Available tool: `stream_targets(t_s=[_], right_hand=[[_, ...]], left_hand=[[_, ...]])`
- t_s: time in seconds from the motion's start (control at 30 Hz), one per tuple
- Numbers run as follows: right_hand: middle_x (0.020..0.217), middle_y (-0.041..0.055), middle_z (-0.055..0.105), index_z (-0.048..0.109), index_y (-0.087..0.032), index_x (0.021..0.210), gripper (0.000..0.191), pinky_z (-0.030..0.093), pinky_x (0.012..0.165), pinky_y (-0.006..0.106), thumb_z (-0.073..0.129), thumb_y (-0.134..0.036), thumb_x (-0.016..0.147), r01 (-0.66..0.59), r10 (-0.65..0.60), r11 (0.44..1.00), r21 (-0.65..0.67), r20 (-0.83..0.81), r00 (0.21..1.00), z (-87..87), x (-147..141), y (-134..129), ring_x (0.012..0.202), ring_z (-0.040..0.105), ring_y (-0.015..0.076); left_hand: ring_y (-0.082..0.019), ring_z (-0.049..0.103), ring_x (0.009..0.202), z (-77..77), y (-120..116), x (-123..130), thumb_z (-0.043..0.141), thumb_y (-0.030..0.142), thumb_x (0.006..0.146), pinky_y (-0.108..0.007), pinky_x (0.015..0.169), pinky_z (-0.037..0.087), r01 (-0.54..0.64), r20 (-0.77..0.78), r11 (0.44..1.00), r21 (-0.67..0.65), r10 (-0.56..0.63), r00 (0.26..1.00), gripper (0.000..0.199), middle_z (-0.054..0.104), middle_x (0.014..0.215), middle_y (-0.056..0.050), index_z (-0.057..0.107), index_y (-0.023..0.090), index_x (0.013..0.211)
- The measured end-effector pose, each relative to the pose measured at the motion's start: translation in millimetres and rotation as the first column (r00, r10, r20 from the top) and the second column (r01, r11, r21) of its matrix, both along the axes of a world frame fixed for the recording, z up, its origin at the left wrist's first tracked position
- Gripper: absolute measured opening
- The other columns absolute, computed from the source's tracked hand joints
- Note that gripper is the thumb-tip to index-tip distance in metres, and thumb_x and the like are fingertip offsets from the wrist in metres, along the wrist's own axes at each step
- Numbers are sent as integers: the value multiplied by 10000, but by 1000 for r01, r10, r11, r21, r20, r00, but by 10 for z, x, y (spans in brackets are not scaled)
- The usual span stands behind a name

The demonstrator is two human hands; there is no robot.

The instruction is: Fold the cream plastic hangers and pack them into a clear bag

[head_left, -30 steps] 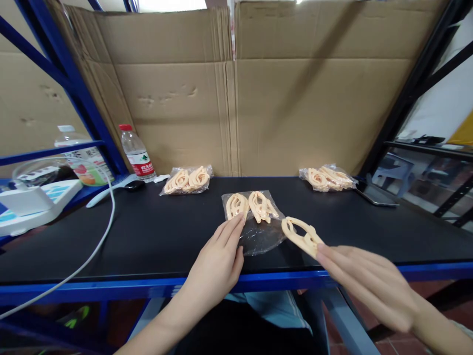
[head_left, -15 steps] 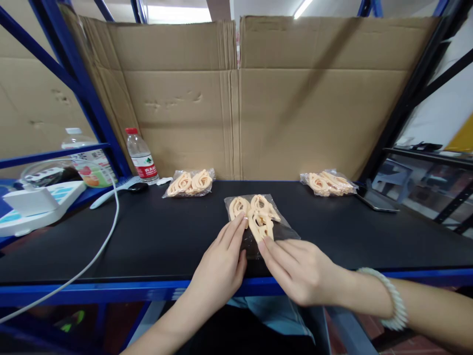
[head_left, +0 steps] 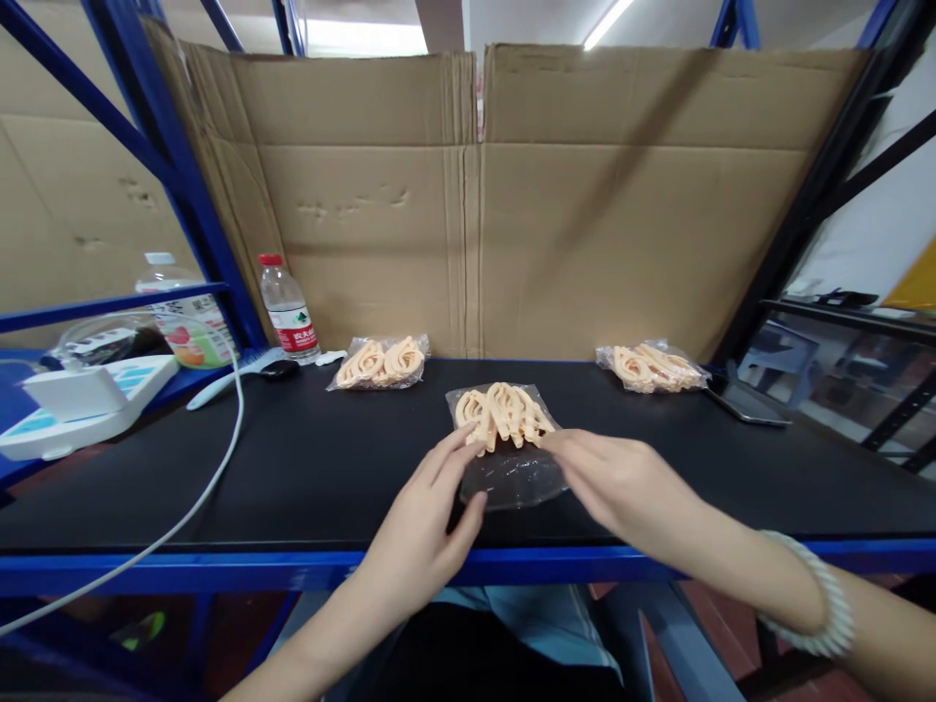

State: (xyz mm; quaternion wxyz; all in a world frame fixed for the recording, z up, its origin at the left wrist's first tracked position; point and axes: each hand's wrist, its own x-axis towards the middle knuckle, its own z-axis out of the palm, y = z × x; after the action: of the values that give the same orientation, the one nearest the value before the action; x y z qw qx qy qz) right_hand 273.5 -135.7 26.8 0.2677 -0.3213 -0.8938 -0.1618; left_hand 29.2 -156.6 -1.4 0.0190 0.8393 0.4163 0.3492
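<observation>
A clear plastic bag (head_left: 512, 486) lies flat in front of me, its slack part towards the table's near edge. Cream-coloured looped strips (head_left: 506, 409), folded into bundles side by side, fill its far half. My left hand (head_left: 431, 502) rests its stretched fingers at the lower left of the strips, thumb held apart near the bag's near-left corner. At the right side, my right hand (head_left: 606, 478) has its fingers pressed together on the bag's edge beside the strips. Its exact pinch is slightly blurred and partly hidden.
Filled bags of similar strips lie at the back left (head_left: 380, 363) and back right (head_left: 652, 367). A water bottle (head_left: 291, 317), a pale-handled brush (head_left: 230, 378) and a power strip (head_left: 88, 405) with a white cable (head_left: 212, 473) stand left. A phone (head_left: 747, 402) lies right; cardboard (head_left: 658, 224) walls the back.
The right bundle, earlier hanging towards me under my right fingers, now lies higher and level with the other. My right hand has moved right and away from me; my left thumb has spread.
</observation>
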Motion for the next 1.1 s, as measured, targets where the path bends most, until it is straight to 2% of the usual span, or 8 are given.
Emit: stream_targets(t_s=[0.17, 0.3, 0.43, 0.6, 0.73, 0.9, 1.03, 1.1], right_hand=[[1364, 95, 437, 568, -225, 1141, 402, 491, 932, 373, 378, -25, 849, -61, 55, 991, -116, -51, 997, 126, 581, 41, 1194, 489, 219], [1400, 110, 364, 583, -216, 1135, 307, 447, 976, 400, 478, -93, 874, -168, 171, 951, -260, -14, 985, -1, 582, 259, 1247, 415, 240], [1279, 112, 484, 641, -194, 942, 114, 469, 911, 385, 551, -151, 888, -297, 276, 924, -241, -117, 954, -115, 463, 472, 1141, 483, 231], [1019, 96, 617, 621, -172, 773, 116, 480, 801, 353, 576, -163, 879, -426, 349, 870, -249, -301, 888, -113, 456, 549, 924, 564, 197], [853, 77, 650, 629, -155, 764, 159, 480, 743, 319, 589, -242, 891, -463, 268, 769, -441, -436, 859, -94, 473, 458, 798, 601, 178], [746, 59, 659, 628, -139, 742, 287, 471, 684, 290, 591, -387, 882, -497, 49, 560, -663, -572, 819, -142, 451, 469, 713, 609, 166], [669, 18, 652, 535, -165, 853, 270, 448, 608, 261, 668, -398, 818, -532, -115, 435, -726, -631, 767, -228, 403, 564, 615, 587, 141], [627, -26, 625, 451, -196, 985, 344, 423, 583, 244, 686, -375, 808, -568, -132, 418, -710, -665, 735, -262, 382, 589, 581, 562, 129]], left_hand=[[-240, 450, 1259, -9, -12, -270, 375, 142, 904, -425, 1028, 426, -35, -24, 999, 21, 36, 999, 374, 434, 1384, -76, 495, 249, 1242], [-237, 500, 1200, 20, 77, -283, 390, 129, 894, -391, 972, 470, 53, -132, 999, -5, -53, 990, 326, 431, 1369, -82, 570, 243, 1142], [-243, 539, 1132, 54, 182, -178, 496, 175, 878, -387, 928, 488, 77, -136, 997, 1, -76, 988, 135, 462, 1333, -86, 620, 207, 920], [-182, 611, 971, 48, 194, -167, 479, 174, 894, -305, 843, 493, 99, -17, 995, 8, -98, 995, 139, 637, 1059, -54, 576, 187, 796], [-144, 640, 788, 60, 109, -202, 477, 212, 899, -232, 704, 489, 32, 77, 995, -95, -24, 997, 109, 665, 863, -5, 577, 202, 856], [-142, 654, 737, 114, 68, -168, 456, 237, 898, -216, 674, 463, -9, 172, 962, -273, 58, 983, 93, 680, 776, 24, 522, 207, 840], [-149, 635, 648, 100, 142, -109, 433, 214, 879, -226, 627, 438, -49, 202, 950, -310, 115, 973, 30, 652, 678, 37, 462, 211, 889], [-154, 601, 573, 79, 176, -78, 430, 189, 860, -231, 587, 414, -123, 153, 952, -280, 170, 973, 108, 609, 620, 56, 427, 215, 964]])
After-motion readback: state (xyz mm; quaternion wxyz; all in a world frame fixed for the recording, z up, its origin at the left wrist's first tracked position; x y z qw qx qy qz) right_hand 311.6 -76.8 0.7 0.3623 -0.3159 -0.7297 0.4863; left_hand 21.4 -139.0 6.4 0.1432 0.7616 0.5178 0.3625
